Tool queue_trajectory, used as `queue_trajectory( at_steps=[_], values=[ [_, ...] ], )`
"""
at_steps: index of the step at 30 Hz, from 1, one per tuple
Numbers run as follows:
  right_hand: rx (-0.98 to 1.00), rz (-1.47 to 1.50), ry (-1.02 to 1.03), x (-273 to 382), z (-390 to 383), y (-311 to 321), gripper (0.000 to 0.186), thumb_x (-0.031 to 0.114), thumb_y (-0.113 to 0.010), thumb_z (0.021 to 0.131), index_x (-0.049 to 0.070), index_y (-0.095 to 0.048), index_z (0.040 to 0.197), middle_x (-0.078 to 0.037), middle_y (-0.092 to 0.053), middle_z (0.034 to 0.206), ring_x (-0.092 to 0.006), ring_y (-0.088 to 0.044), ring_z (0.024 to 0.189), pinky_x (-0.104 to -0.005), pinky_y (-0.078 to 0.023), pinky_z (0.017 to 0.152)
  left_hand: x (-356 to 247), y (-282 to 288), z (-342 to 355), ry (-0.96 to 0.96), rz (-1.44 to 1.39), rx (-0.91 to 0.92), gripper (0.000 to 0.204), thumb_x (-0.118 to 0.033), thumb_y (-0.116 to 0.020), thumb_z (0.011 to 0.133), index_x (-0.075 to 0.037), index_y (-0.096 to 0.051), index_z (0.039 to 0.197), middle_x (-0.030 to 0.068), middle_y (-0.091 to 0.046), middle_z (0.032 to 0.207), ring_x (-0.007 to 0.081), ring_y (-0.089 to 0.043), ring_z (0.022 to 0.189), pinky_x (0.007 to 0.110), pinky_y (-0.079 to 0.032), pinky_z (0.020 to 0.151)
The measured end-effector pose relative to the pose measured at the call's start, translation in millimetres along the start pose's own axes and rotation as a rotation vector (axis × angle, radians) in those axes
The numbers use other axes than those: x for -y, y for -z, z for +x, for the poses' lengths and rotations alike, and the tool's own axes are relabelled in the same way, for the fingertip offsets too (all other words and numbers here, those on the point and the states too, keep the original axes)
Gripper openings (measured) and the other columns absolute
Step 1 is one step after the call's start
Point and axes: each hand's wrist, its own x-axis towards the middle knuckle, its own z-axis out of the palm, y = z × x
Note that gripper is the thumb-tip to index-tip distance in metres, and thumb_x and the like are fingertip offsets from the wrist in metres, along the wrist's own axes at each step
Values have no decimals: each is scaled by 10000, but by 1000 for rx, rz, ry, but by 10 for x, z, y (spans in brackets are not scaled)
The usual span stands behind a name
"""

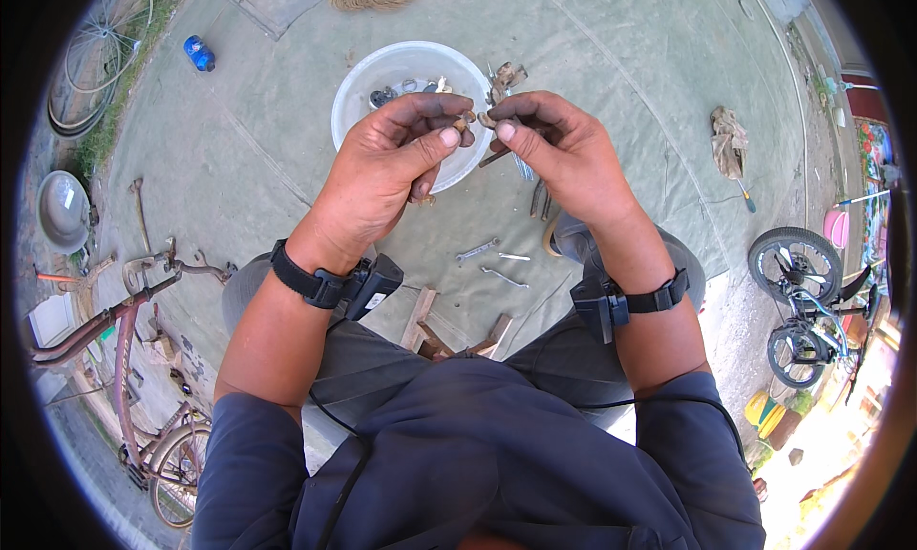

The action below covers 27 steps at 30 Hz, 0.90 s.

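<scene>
My left hand [390,160] is closed in a pinch on a small brownish metal part [462,124], with its fingers blackened by grease. Close beside it, my right hand [565,156] pinches a small ring-like metal piece [485,120]; the two pieces are near each other with a narrow gap between. Both hands are above the right side of a white plastic basin [340,110]. Inside the basin lie several small parts, among them a dark round one [382,97]. A rusty metal part [508,76] lies just outside its right rim. The fingers partly hide what each hand holds.
Between my feet lie a wrench [478,252], another wrench [504,279] and dark-handled tool ends [541,200]. A wooden stool frame [420,319] is beneath me. Left stands an old bicycle frame [124,349]; right are a small bicycle [795,263] and a rag [728,139].
</scene>
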Motion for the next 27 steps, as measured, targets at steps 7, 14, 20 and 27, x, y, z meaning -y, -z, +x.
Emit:
queue_trajectory(
  at_steps=[7, 14, 20, 27],
  values=[
    [-56, 114, -7, 16, 7, -5, 292, 140, -689, 949, -21, -649, 1189, -58, -688, 1066, -105, -603, 979, -253, -487, 868, 43, 10, 12, 17, 9, -1, 237, -114, -650, 969, -21, -649, 1187, 45, -673, 970, 38, -451, 592, 191, -378, 507],
    [-37, 83, -12, -7, -10, -30, 354, 110, -722, 922, -8, -605, 1235, -76, -676, 1127, -151, -637, 1033, -293, -508, 902, 72, 12, 31, 43, 43, 9, 213, -116, -649, 972, -26, -658, 1164, 28, -670, 949, 35, -453, 598, 194, -378, 512],
    [22, 52, -38, -3, -22, -25, 333, 103, -722, 920, -16, -611, 1210, -72, -676, 1113, -135, -620, 1024, -281, -499, 907, 65, -1, 34, 67, 129, 13, 190, -131, -671, 961, -25, -655, 1118, 13, -667, 938, 22, -475, 621, 189, -384, 515],
    [36, 90, -78, 17, -14, -30, 276, 127, -714, 929, -8, -640, 1159, -60, -683, 1068, -133, -613, 1008, -294, -492, 912, 38, -35, 25, 42, 125, 7, 190, -134, -697, 945, -29, -642, 1094, 7, -673, 938, 12, -516, 665, 179, -390, 518]
  ],
)
